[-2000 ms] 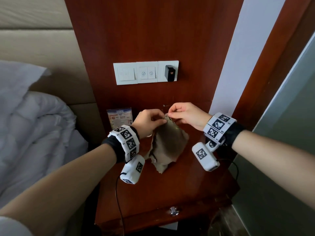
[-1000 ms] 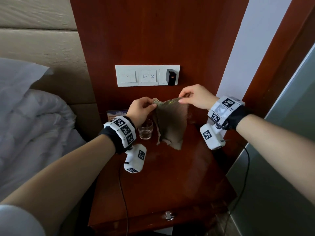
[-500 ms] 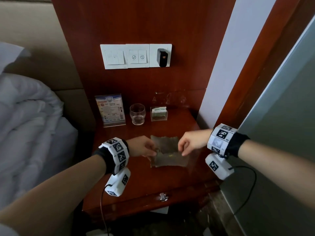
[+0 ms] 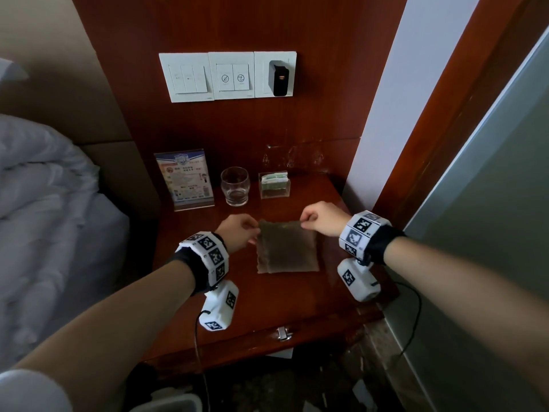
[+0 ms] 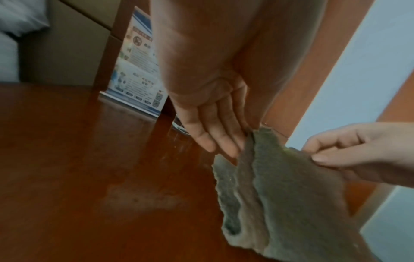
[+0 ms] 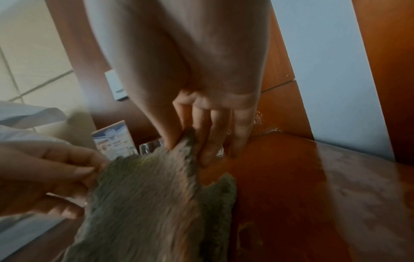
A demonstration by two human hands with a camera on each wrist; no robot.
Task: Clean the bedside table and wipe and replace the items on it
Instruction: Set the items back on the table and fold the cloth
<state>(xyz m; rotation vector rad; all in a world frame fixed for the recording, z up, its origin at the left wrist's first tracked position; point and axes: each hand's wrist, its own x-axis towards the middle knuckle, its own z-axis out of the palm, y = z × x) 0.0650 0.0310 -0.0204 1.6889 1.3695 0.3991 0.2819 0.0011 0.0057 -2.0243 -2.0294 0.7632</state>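
Note:
A brown-grey cloth [image 4: 286, 248] lies folded on the reddish wooden bedside table [image 4: 267, 307], its far edge lifted a little. My left hand [image 4: 237, 233] pinches the cloth's far left corner, and my right hand [image 4: 322, 218] pinches the far right corner. In the left wrist view the cloth [image 5: 286, 195] hangs from my left hand [image 5: 226, 138] in layers. The right wrist view shows my right hand [image 6: 192, 134] with thumb and finger on the cloth [image 6: 145, 203]. A card stand [image 4: 185, 178], a glass [image 4: 235, 186] and a small clear holder [image 4: 274, 184] stand along the back.
A switch panel [image 4: 227, 75] with a black plug sits on the wood wall above. White bedding [image 4: 44, 218] lies to the left. A grey glass panel [image 4: 490, 233] stands close on the right. A drawer handle [image 4: 282, 333] is at the table's front. Wrist-camera cables hang down.
The cloth was held up spread between both hands; it has come down onto the table, folded. Both hands still pinch its far corners and have drawn slightly apart.

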